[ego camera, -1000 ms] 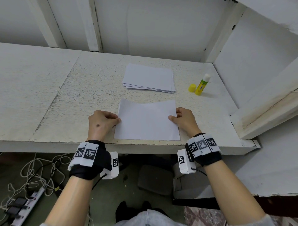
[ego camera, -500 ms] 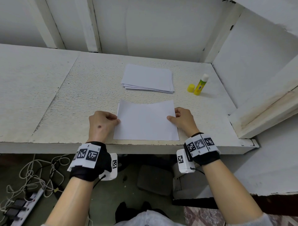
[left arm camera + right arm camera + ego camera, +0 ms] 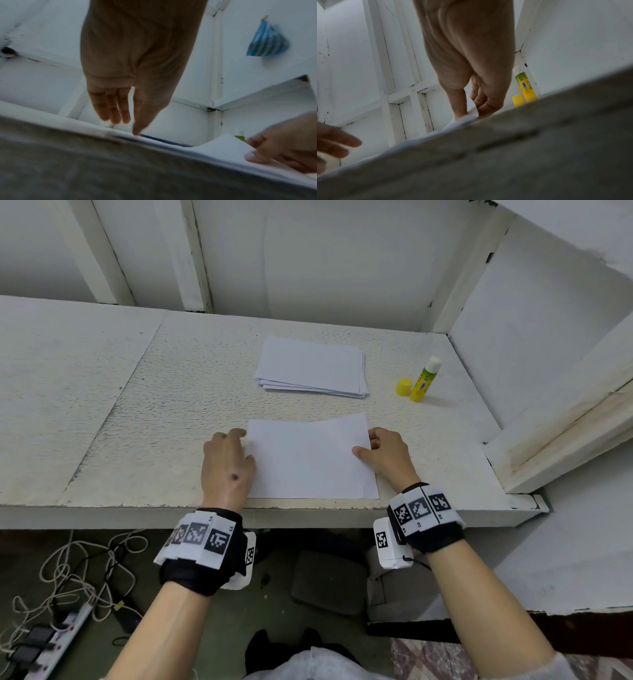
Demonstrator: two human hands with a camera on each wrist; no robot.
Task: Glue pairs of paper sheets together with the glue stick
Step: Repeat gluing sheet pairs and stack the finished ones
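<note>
Paper (image 3: 310,460) lies flat at the table's (image 3: 144,419) near edge, its front edge flush with the lip and its far right corner lifted; the left hand (image 3: 227,463) rests at its left edge with fingers straight, one fingertip (image 3: 136,133) touching the sheet, while the right hand (image 3: 385,455) pinches the right edge between thumb and curled fingers. Beyond lies bare tabletop, then the stack (image 3: 313,368) of sheets, and right of it the uncapped glue stick (image 3: 424,383) standing upright, its yellow cap (image 3: 403,386) just beside, near the right wall (image 3: 534,313); its label print and barcode are too small to read.
</note>
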